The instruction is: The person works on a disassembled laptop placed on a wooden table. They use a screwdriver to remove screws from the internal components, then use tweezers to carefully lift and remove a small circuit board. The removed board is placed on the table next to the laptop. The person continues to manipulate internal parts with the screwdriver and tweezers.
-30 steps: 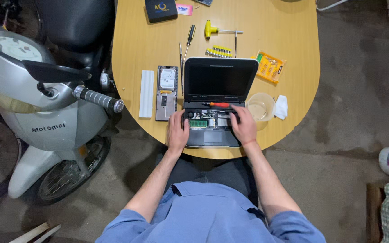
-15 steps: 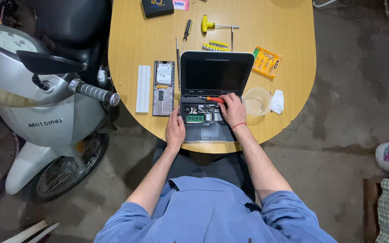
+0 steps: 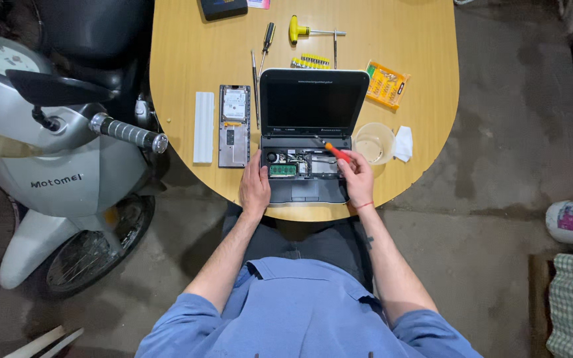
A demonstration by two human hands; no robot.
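Note:
A small black laptop (image 3: 313, 99) stands open at the near edge of the wooden table (image 3: 180, 59), its keyboard removed so the circuit boards show. My left hand (image 3: 254, 189) rests on the laptop's left front corner, fingers lying flat against the case. My right hand (image 3: 357, 178) holds a red-handled screwdriver (image 3: 335, 151) whose tip points into the bared interior near the hinge.
Left of the laptop lie a grey cover panel with a hard drive (image 3: 234, 124) and a white strip (image 3: 203, 127). A clear plastic cup (image 3: 373, 142), white cloth (image 3: 403, 144), orange bit pack (image 3: 386, 85), yellow T-handle driver (image 3: 303, 30) and loose screwdrivers (image 3: 266, 38) lie around. A scooter (image 3: 61, 152) stands at left.
My right hand has picked up the red screwdriver from the laptop's inside and now angles its tip toward the hinge. The left hand stays on the case.

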